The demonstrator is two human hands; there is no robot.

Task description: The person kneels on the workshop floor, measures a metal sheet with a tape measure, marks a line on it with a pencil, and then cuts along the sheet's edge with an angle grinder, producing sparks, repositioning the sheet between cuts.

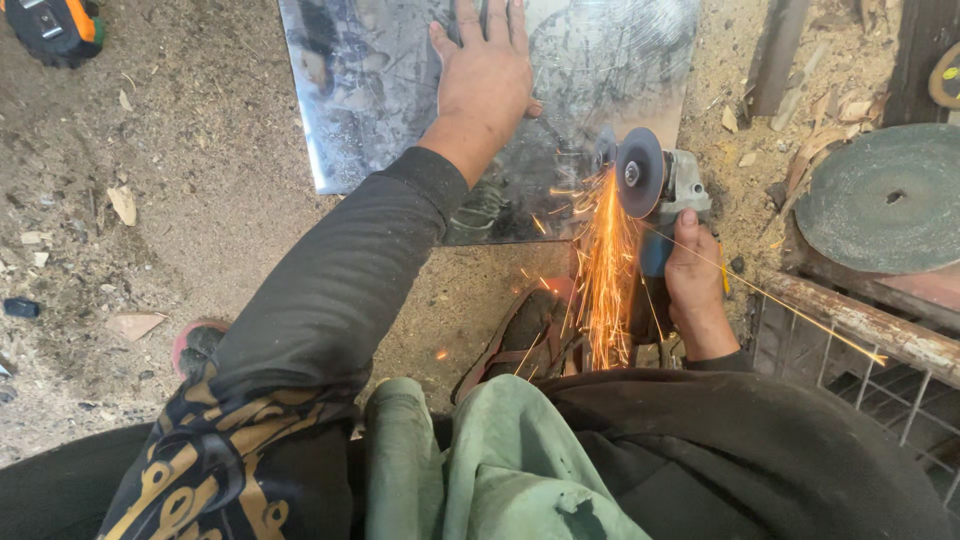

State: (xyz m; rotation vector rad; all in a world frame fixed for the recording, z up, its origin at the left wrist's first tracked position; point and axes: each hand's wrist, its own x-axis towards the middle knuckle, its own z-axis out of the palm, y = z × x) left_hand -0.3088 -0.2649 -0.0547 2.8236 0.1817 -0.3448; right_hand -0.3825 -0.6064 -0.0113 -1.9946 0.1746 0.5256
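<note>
Right hand [697,290] closed in a firm grip on an angle grinder [655,185], its disc throwing sparks [607,270] at the near edge of a metal sheet [400,110] on the dirt floor. Left hand [487,75], fingers spread flat, pins the sheet. The cut appears barely begun; most of the sheet remains whole.

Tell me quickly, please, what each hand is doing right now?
Left hand: open, pressed flat on the metal sheet.
Right hand: closed around the angle grinder, whose disc throws sparks at the sheet's edge.
</note>
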